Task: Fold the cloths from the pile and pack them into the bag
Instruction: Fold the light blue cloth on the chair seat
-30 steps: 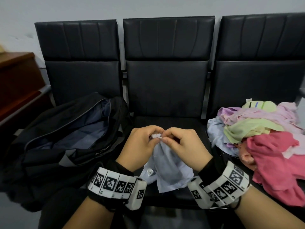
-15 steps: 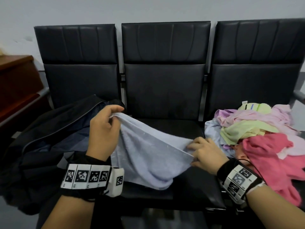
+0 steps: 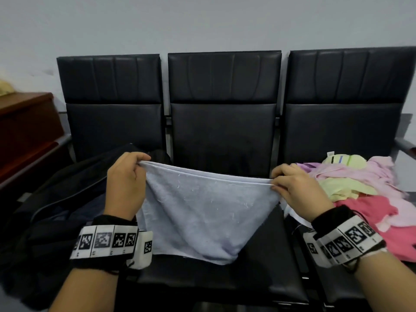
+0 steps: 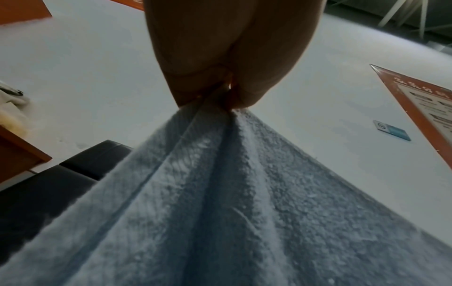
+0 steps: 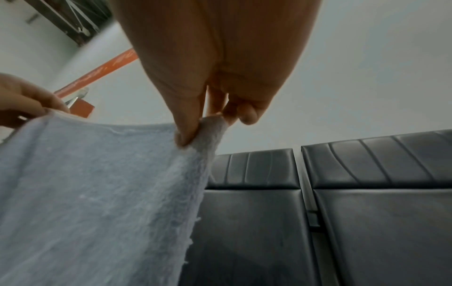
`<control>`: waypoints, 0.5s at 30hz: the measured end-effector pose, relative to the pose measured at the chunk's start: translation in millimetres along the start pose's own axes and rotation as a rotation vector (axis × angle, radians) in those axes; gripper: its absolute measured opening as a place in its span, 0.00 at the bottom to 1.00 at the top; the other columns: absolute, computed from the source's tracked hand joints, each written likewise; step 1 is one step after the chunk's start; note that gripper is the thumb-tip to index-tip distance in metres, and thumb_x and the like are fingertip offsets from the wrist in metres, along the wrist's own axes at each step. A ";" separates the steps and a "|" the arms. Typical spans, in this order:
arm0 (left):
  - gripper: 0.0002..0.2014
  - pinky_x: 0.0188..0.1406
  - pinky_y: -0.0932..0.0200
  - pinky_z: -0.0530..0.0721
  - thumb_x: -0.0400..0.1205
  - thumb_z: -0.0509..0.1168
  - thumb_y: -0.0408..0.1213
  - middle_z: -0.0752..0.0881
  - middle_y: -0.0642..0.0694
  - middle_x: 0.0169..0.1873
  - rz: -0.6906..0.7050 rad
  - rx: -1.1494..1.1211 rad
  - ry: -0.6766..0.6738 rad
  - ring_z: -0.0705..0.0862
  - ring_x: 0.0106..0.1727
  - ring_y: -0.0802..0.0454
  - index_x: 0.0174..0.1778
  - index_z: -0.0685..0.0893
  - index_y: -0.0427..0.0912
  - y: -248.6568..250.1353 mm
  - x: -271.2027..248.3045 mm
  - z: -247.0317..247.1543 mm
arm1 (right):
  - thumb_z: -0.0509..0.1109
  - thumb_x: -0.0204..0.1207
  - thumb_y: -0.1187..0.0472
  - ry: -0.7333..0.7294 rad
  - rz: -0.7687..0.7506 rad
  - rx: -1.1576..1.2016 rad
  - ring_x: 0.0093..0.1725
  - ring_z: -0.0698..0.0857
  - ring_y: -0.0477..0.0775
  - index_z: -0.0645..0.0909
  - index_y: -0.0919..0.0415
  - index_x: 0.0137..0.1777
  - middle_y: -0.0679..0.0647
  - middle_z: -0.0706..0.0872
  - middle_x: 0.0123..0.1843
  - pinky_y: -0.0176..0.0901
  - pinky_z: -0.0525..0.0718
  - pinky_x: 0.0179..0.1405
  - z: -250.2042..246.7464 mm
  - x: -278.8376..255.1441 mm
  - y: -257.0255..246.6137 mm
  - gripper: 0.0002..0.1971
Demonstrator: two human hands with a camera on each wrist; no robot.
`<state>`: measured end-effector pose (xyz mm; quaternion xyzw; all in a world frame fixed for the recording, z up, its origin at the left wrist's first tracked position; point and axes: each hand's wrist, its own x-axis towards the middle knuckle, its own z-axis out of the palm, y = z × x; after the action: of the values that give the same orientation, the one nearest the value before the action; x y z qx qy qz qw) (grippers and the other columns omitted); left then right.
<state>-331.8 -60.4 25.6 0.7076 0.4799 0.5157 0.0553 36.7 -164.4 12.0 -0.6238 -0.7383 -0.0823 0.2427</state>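
A pale blue cloth [image 3: 202, 212] hangs spread over the middle seat, held up by its two top corners. My left hand [image 3: 140, 162] pinches the left corner, and the left wrist view shows the blue cloth [image 4: 232, 203] bunching under that left hand [image 4: 220, 96]. My right hand [image 3: 275, 181] pinches the right corner; the right wrist view shows the right hand [image 5: 195, 131] with thumb and fingers clamped on the blue cloth [image 5: 97, 193]. A black bag [image 3: 56, 210] lies unzipped on the left seat. The pile of cloths [image 3: 364, 190], pink, green and lilac, sits on the right seat.
Three black padded chairs [image 3: 222, 131] stand in a row against a grey wall. A brown wooden cabinet [image 3: 24, 131] is at the far left. A metal armrest [image 3: 405, 147] sticks out beyond the pile at the right edge.
My hands were together at the cloth's edge a second ago. They have moved apart along the top edge and lifted, so the cloth now hangs spread between them.
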 end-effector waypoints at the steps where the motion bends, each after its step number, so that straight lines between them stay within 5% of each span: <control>1: 0.15 0.51 0.83 0.73 0.81 0.57 0.21 0.84 0.54 0.45 0.011 0.004 0.001 0.80 0.47 0.70 0.51 0.86 0.42 1.3 1.6 -1.9 | 0.77 0.75 0.64 0.016 -0.005 -0.004 0.46 0.79 0.54 0.92 0.59 0.42 0.47 0.89 0.47 0.57 0.82 0.46 -3.4 1.8 0.7 0.03; 8: 0.13 0.45 0.83 0.74 0.82 0.59 0.23 0.83 0.56 0.40 -0.006 -0.005 0.054 0.81 0.45 0.72 0.46 0.84 0.45 15.9 13.4 -15.1 | 0.81 0.69 0.57 0.389 0.090 0.064 0.51 0.77 0.51 0.91 0.50 0.37 0.35 0.87 0.41 0.57 0.71 0.53 -34.1 15.6 -0.4 0.02; 11: 0.13 0.43 0.82 0.75 0.81 0.59 0.22 0.84 0.52 0.40 -0.031 -0.009 0.112 0.81 0.42 0.66 0.45 0.84 0.44 21.4 17.7 -17.6 | 0.79 0.72 0.60 0.381 0.077 0.154 0.52 0.80 0.50 0.91 0.53 0.39 0.37 0.86 0.41 0.55 0.78 0.54 -43.9 21.2 -2.7 0.02; 15: 0.13 0.41 0.76 0.76 0.81 0.59 0.23 0.85 0.51 0.39 -0.073 -0.016 0.078 0.82 0.41 0.62 0.43 0.84 0.44 28.9 16.0 -19.8 | 0.75 0.76 0.68 0.361 0.091 0.329 0.44 0.86 0.49 0.89 0.58 0.42 0.46 0.87 0.41 0.36 0.80 0.47 -52.7 20.5 -4.5 0.05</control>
<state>-329.2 -72.3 62.2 0.6685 0.5030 0.5444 0.0606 43.7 -169.6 68.0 -0.5836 -0.6576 -0.0600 0.4727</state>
